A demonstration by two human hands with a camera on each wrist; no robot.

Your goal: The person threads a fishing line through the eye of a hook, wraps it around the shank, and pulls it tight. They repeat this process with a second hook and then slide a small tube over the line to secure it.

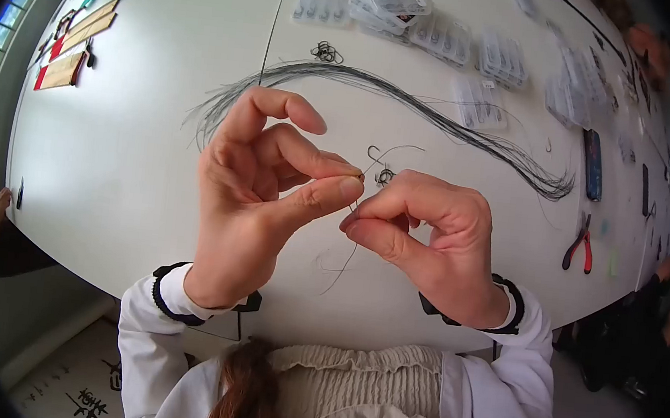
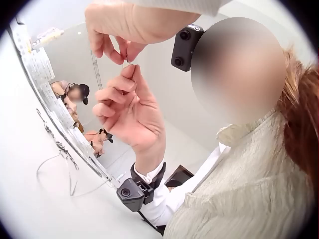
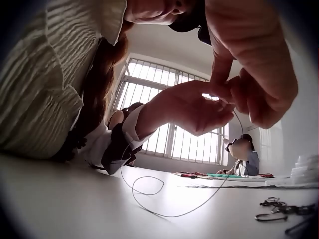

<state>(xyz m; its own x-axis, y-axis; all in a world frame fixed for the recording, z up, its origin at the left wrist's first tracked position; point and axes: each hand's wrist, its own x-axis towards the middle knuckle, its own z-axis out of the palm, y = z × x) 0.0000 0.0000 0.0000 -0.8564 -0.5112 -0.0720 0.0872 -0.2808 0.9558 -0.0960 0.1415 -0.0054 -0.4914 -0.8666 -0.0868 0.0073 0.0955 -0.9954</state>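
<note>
In the head view, my left hand [image 1: 252, 185] pinches a tiny piece and thin line between thumb and index finger, its other fingers loosely bent. My right hand [image 1: 438, 231] pinches the thin line [image 1: 353, 253] just below and to the right. A small dark hook [image 1: 373, 154] shows just above the left fingertips; whether it is held or on the table, I cannot tell. Both hands' fingertips nearly meet in the left wrist view. The line's loose end [image 3: 172, 216] hangs in a loop in the right wrist view.
A long bundle of dark strands [image 1: 433, 115] lies beyond the hands, with hooks [image 1: 327, 52] and clear plastic boxes [image 1: 448, 38] behind. Red-handled pliers [image 1: 580, 245] and a dark phone-like object [image 1: 592, 164] are at the right. Other people sit around the table [image 1: 139, 150].
</note>
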